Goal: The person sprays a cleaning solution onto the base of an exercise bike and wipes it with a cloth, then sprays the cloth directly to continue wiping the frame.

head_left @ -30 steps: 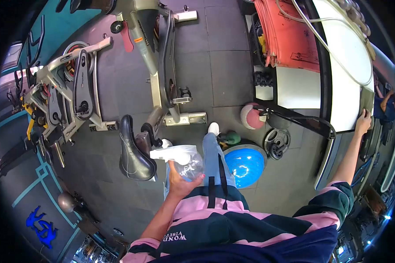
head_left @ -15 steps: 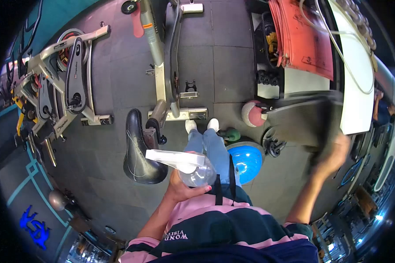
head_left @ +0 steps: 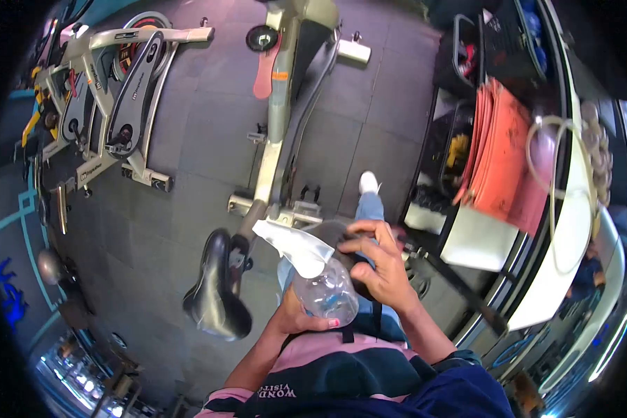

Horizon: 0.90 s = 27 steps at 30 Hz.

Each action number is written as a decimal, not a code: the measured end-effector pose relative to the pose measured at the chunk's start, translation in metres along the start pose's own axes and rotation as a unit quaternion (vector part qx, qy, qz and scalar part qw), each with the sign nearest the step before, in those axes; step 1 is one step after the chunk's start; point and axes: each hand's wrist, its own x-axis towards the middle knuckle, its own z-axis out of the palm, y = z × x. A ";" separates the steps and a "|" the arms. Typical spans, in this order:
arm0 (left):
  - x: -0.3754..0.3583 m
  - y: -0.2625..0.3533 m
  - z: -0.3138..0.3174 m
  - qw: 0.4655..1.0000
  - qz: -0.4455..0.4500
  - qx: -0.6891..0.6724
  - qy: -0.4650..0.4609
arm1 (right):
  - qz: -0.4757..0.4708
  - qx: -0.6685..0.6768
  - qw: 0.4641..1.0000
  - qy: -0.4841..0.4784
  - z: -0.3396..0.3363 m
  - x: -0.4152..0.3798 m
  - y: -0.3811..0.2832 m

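Observation:
A clear spray bottle (head_left: 325, 292) with a white spray head stands tilted in front of my body, and my left hand (head_left: 296, 315) is wrapped round its lower part. Close beside the bottle, on its right, my right hand (head_left: 383, 268) has curled fingers around a dark cloth (head_left: 356, 259), which is partly hidden and blurred. Just left of my left hand is the black saddle (head_left: 217, 289) of an exercise bike. The bike's light frame (head_left: 270, 167) extends away from me beyond the bottle.
Another exercise bike (head_left: 129, 111) stands at the left. On the right, a shelf unit (head_left: 474, 244) holds orange mats (head_left: 498, 153) and black bins (head_left: 460, 52). A dark bar (head_left: 463, 289) slants near my right forearm. Dark tiles (head_left: 146, 251) cover the floor.
My right hand has swung in from the far right with the dark cloth to the bottle's side. The view has turned, and one shoe has stepped right. The bottle stays in my left hand.

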 end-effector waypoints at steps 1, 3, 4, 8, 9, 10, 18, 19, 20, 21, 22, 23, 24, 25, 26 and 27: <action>0.024 -0.003 0.003 0.998 0.059 0.031 -0.012 | -0.015 -0.011 1.000 -0.003 -0.018 0.025 -0.005; 0.061 -0.003 0.023 0.998 0.049 0.003 0.030 | -0.012 0.000 0.996 -0.088 -0.053 0.060 -0.001; 0.081 -0.006 0.035 0.997 0.044 -0.021 0.063 | -0.047 0.005 0.990 -0.134 -0.066 0.075 0.001; 0.132 -0.021 0.063 0.985 0.054 0.148 0.075 | 0.032 0.100 0.973 -0.206 -0.094 0.107 0.008; 0.139 -0.019 0.071 0.984 0.059 0.149 0.080 | 0.065 0.164 0.964 -0.201 -0.100 0.112 0.012; 0.142 -0.018 0.078 0.978 0.083 0.156 0.114 | 0.060 0.164 0.964 -0.203 -0.105 0.114 0.015; 0.159 -0.005 0.070 0.914 0.160 0.353 0.116 | 0.013 0.161 0.960 -0.227 -0.124 0.127 0.012; 0.160 0.003 0.070 0.909 0.191 0.335 0.159 | 0.021 0.156 0.968 -0.194 -0.128 0.127 0.008; 0.160 0.005 0.067 0.914 0.199 0.301 0.183 | 0.028 0.149 0.975 -0.161 -0.130 0.128 0.006; 0.165 0.009 0.059 0.920 0.208 0.272 0.191 | -0.007 0.163 0.978 -0.128 -0.129 0.132 0.005; 0.166 0.010 0.053 0.925 0.216 0.239 0.199 | -0.008 0.167 0.979 -0.115 -0.128 0.134 0.012; 0.166 0.006 0.049 0.925 0.218 0.230 0.210 | 0.040 0.193 0.975 -0.105 -0.126 0.134 0.012; 0.166 0.001 0.043 0.918 0.190 0.239 0.253 | 0.088 0.219 0.967 -0.094 -0.121 0.136 0.013; 0.162 -0.008 0.040 0.911 0.155 0.242 0.296 | 0.113 0.236 0.961 -0.090 -0.115 0.139 0.016; 0.152 -0.020 0.042 0.913 0.141 0.222 0.311 | 0.143 0.239 0.957 -0.076 -0.107 0.142 0.014; 0.150 -0.026 0.036 0.888 0.147 0.256 0.351 | 0.149 0.218 0.962 -0.072 -0.100 0.146 0.015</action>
